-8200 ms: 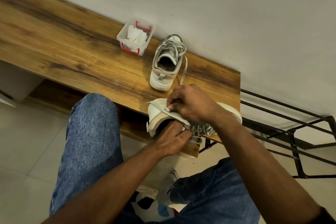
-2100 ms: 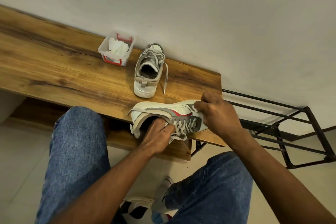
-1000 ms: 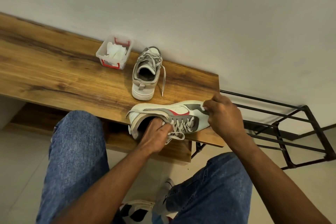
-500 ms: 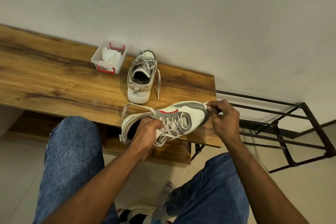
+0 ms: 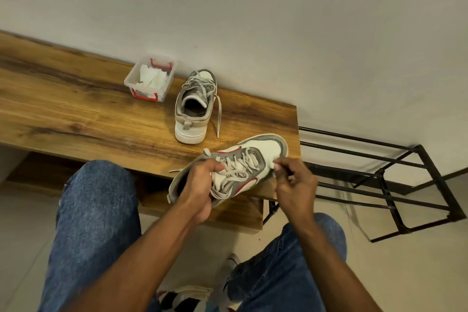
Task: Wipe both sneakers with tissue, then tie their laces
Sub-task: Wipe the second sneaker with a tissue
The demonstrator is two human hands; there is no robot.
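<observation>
Near sneaker [image 5: 255, 159] overhangs bench edge [image 5: 295, 129], left hand [image 5: 200, 185] gripping it.

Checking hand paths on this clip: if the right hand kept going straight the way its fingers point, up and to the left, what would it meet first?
Almost at once the near sneaker: the right hand pinches a small white tissue against its toe side. Depth is unclear, but nothing else lies between them.
</observation>
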